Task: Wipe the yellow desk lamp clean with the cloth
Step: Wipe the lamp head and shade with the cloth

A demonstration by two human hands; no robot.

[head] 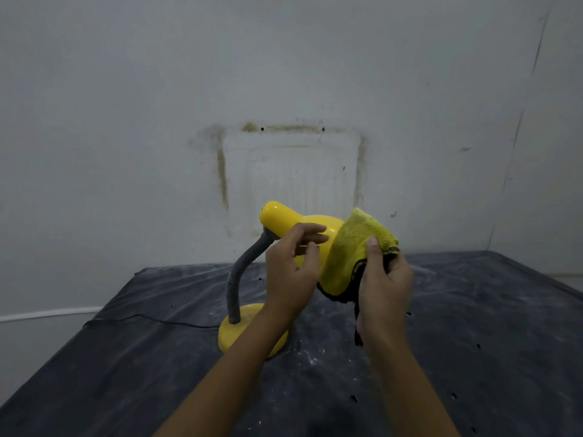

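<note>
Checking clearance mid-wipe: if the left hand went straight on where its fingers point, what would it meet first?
Likely the lamp shade, right by the left hand; cloth just beyond, depth unclear.

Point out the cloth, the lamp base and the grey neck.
cloth (350, 247), head view: middle of its yellow face.
grey neck (232, 287), head view: middle of its bend.
lamp base (230, 339), head view: bare yellow top, left part.
</note>
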